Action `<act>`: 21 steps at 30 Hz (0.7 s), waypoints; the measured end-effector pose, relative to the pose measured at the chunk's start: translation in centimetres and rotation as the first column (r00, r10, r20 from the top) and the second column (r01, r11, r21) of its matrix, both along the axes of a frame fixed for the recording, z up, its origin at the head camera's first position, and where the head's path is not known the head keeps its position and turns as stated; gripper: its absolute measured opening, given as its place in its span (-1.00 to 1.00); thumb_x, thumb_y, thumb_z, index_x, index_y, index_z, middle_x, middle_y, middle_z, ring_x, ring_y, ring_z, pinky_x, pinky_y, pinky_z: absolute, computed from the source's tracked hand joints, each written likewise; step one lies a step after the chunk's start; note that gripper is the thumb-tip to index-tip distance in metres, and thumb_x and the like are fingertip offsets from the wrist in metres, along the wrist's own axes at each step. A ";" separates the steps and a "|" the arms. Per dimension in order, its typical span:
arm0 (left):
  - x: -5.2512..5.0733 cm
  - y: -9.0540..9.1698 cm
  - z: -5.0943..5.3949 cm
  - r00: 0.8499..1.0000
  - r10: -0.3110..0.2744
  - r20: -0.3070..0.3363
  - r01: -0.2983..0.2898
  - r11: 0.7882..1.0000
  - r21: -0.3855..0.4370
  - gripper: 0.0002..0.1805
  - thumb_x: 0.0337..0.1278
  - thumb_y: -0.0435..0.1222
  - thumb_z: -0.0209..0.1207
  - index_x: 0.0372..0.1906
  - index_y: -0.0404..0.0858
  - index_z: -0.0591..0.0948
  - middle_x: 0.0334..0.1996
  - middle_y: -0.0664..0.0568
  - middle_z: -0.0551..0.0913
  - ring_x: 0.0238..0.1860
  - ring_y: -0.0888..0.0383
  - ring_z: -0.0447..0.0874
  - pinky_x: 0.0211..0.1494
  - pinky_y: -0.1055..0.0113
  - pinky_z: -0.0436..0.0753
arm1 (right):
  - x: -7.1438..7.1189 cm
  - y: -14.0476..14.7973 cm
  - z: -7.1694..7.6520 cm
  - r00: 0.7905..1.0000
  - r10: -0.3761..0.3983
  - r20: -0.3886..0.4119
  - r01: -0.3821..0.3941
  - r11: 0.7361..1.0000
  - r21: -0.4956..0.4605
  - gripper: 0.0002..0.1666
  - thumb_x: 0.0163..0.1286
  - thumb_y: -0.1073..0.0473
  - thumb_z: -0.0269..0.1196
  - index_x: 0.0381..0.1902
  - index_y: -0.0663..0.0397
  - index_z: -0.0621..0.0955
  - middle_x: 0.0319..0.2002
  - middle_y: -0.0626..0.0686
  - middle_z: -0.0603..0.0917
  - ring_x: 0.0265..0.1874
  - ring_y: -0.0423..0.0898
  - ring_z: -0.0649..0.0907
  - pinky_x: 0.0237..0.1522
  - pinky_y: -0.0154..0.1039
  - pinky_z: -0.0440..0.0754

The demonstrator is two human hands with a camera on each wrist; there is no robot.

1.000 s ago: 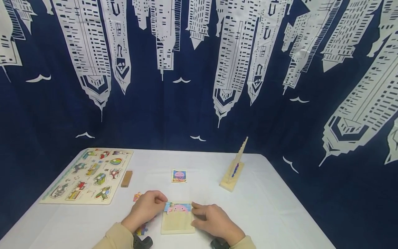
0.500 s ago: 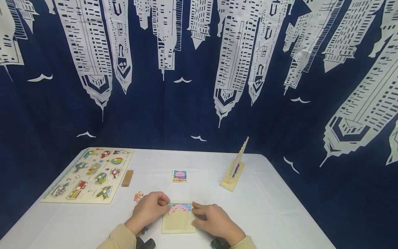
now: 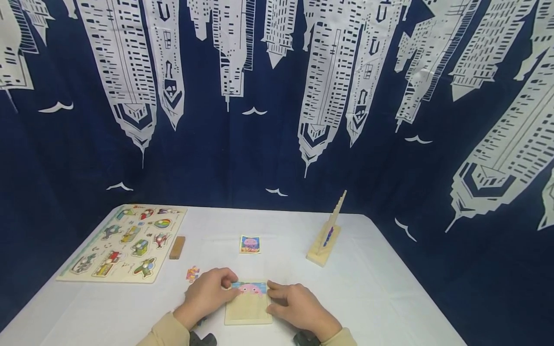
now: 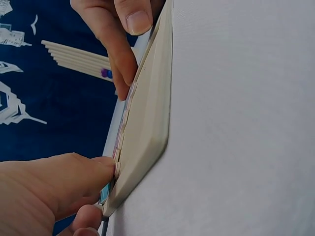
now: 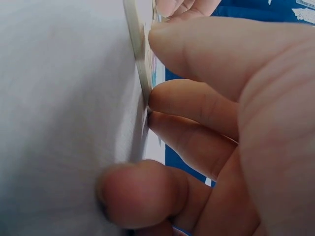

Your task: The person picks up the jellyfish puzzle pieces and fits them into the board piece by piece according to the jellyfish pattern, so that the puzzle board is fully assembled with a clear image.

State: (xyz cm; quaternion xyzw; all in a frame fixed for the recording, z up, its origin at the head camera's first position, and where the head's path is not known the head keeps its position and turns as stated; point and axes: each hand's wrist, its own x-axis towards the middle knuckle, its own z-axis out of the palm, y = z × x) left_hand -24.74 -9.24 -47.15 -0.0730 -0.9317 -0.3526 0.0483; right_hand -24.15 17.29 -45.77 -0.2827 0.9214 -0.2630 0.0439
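A square wooden puzzle board (image 3: 247,310) lies in front of me; a strip of pink-and-blue jigsaw pieces (image 3: 254,288) fills its far side, and bare wood shows nearer me. My left hand (image 3: 208,293) is at the board's far left corner. In the left wrist view its thumb presses a puzzle piece (image 4: 117,170) standing slightly proud at the edge, with the fingertips close below. My right hand (image 3: 298,306) grips the board's right edge, thumb nearer me and fingers farther along. Its thumb (image 5: 170,42) lies on the rim in the right wrist view.
Left of the board lies a loose orange-pink piece (image 3: 192,274); others are mostly hidden under the left forearm. Beyond are a small picture card (image 3: 250,244), a brown wooden block (image 3: 177,248), a large knob puzzle (image 3: 125,247) and a wooden rod stand (image 3: 322,247) with purple beads.
My left hand has shifted slightly right and nearer along the board's corner, now covering more of the left end of the strip. The right hand stays on its edge.
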 end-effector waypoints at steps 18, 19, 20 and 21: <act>1.0 0.3 0.3 0.971 -0.174 -0.163 0.131 0.961 -0.244 -0.71 0.17 -0.01 0.42 -0.03 0.05 0.82 -0.58 0.32 0.40 -0.63 0.35 0.28 -0.60 0.44 0.33 | 0.0 0.0 -0.1 1.000 0.003 -0.019 -0.003 1.000 -0.002 -0.49 0.36 -0.12 0.39 0.13 0.04 0.74 0.31 -0.02 0.63 0.27 0.08 0.64 0.21 0.10 0.62; 1.0 0.3 0.3 0.971 -0.173 -0.165 0.129 0.960 -0.250 -0.71 0.17 0.00 0.42 -0.03 0.05 0.82 -0.58 0.32 0.41 -0.63 0.35 0.28 -0.60 0.44 0.33 | 0.0 0.0 -0.1 1.000 0.002 -0.018 -0.002 1.000 -0.001 -0.49 0.36 -0.13 0.39 0.14 0.04 0.73 0.31 -0.02 0.63 0.27 0.07 0.64 0.21 0.10 0.62; 0.9 0.3 0.2 0.970 -0.175 -0.170 0.128 0.959 -0.253 -0.71 0.17 0.00 0.42 -0.03 0.05 0.82 -0.58 0.32 0.43 -0.63 0.35 0.29 -0.60 0.44 0.33 | 0.0 0.0 -0.1 1.000 0.003 -0.017 -0.003 1.000 -0.001 -0.49 0.36 -0.13 0.39 0.14 0.04 0.73 0.31 -0.02 0.63 0.27 0.07 0.64 0.21 0.10 0.62; 0.9 0.4 0.2 0.968 -0.178 -0.175 0.130 0.958 -0.256 -0.71 0.16 -0.01 0.42 -0.04 0.05 0.82 -0.57 0.32 0.44 -0.63 0.36 0.29 -0.60 0.44 0.34 | 0.0 0.0 -0.1 1.000 0.002 -0.015 -0.002 1.000 0.000 -0.49 0.37 -0.13 0.38 0.14 0.04 0.73 0.31 -0.02 0.63 0.27 0.07 0.63 0.22 0.10 0.62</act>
